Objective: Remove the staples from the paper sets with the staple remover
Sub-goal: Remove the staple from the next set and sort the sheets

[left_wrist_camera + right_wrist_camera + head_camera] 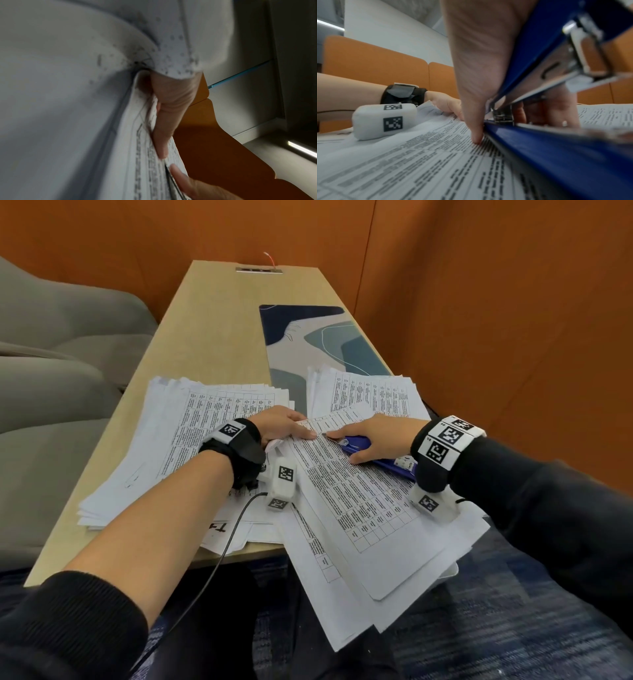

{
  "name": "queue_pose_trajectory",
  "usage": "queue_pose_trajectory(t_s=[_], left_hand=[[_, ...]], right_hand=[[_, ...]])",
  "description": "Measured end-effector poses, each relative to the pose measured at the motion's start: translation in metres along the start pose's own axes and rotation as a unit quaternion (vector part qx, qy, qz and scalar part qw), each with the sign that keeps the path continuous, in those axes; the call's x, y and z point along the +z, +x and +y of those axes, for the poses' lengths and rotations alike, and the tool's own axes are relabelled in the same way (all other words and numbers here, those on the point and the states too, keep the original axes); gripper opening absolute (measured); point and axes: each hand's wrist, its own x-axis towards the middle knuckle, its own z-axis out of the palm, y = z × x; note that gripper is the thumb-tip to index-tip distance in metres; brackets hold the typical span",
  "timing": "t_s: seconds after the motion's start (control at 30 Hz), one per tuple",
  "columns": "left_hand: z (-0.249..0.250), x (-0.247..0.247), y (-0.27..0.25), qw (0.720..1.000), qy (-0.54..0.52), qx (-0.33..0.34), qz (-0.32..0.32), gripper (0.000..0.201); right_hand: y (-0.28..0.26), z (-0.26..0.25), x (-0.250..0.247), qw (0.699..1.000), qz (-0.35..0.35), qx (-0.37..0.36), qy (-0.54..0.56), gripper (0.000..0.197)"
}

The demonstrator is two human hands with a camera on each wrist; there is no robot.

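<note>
A printed paper set (352,498) lies slanted over the table's front edge. My left hand (297,430) pinches its top corner, thumb (163,121) on the top sheet (147,155) and fingers curled round pages folded back beneath. My right hand (342,447) grips a blue staple remover (359,445) that lies on the set, index finger stretched to the corner beside the left thumb. In the right wrist view the blue tool (544,143) rests flat on the page, its metal mouth (503,115) gaping, my thumb (474,102) beside it. The staple itself is hidden.
A fanned pile of printed sheets (161,440) covers the table's left side, and another pile (373,392) lies at the right on a patterned desk mat (308,337). Grey seats (51,364) stand left of the wooden table (219,320); an orange wall is behind.
</note>
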Motion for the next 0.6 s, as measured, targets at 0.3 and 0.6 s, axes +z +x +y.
queue_pose_trajectory(t_s=[0.3, 0.6], left_hand=[[0.001, 0.003, 0.0, 1.0, -0.019, -0.013, -0.003, 0.018], [0.0, 0.001, 0.003, 1.0, 0.02, -0.004, 0.001, 0.022]], right_hand=[[0.002, -0.004, -0.001, 1.0, 0.014, -0.012, -0.002, 0.061], [0.0, -0.018, 0.002, 0.998, 0.037, -0.015, -0.045, 0.06]])
